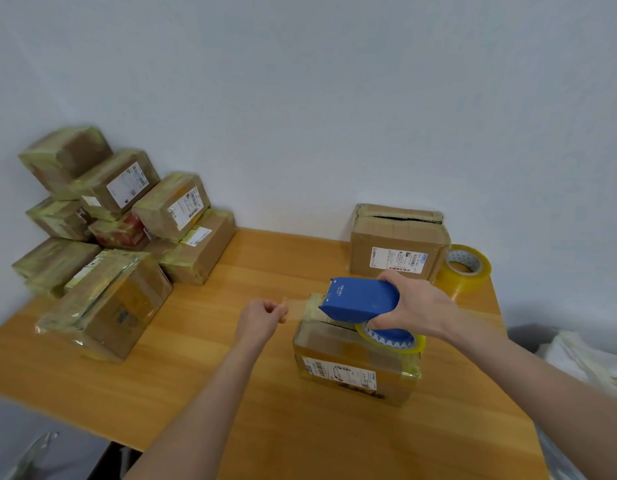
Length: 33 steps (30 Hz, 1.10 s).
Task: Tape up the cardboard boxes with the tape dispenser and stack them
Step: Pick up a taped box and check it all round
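Blue plastic, the tape dispenser [359, 299] sits in the right hand [414, 306], whose fingers are wrapped round its rear end, with its yellowish roll [390, 337] hanging just under the palm. The dispenser's nose points left, over the far left corner of a cardboard box [355, 368] already glossy with tape. From that nose a clear tape strip [300, 303] runs left to the left hand [262, 318], curled with thumb and fingertips pinching its free end, just beside the box. The box lies on a wooden table [265, 427]. Behind it stands an open-topped box [397, 244], with a spare tape roll [464, 268] touching its right side. At the table's far left stands a pile of taped boxes [120, 237] against the wall.
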Motion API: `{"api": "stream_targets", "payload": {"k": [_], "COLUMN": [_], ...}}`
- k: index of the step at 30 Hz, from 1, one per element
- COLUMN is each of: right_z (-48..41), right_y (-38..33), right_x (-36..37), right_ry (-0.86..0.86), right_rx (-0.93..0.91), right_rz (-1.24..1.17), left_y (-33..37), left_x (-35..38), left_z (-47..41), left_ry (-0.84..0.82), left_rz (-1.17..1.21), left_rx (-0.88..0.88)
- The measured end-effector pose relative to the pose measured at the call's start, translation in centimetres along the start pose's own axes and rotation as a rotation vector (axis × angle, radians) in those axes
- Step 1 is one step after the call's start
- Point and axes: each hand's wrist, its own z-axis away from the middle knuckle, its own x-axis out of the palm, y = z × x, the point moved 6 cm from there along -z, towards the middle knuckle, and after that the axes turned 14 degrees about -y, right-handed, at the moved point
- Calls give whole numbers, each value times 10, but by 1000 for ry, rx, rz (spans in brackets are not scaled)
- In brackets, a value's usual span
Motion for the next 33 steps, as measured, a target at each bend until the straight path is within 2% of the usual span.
{"api": "stream_targets", "payload": {"k": [5, 9, 11, 13, 15, 17, 18, 20, 22, 33], "right_z": [-2, -1, -1, -1, -1, -1, -1, -2, -2, -3], "right_y": [-3, -6, -8, -7, -5, -4, -4, -5, -7, -9], "right_x": [3, 4, 4, 4, 5, 5, 4, 5, 7, 6], "right_ry": [20, 23, 27, 40, 41, 41, 42, 35, 31, 38], "right_rx": [19, 24, 22, 13, 11, 10, 7, 2, 0, -17], "right_rz": [36, 44, 51, 46, 33, 24, 27, 38, 57, 114], "left_y": [-11, -6, -11, -1, 18, 36, 39, 37, 30, 29], "left_x": [35, 38, 30, 19, 22, 38, 49, 64, 72, 75], "left_z": [-3, -2, 2, 16, 35, 53, 57, 55, 49, 49], "left_ry": [-131, -208, -169, -29, 23, -83, -162, -269, -285, -263], "left_rz": [-75, -257, -249, -281, -310, -396, -470, -632, -738, -850], "left_rx": [-16, -57, -70, 112, 392, 572, 591, 570, 561, 541]}}
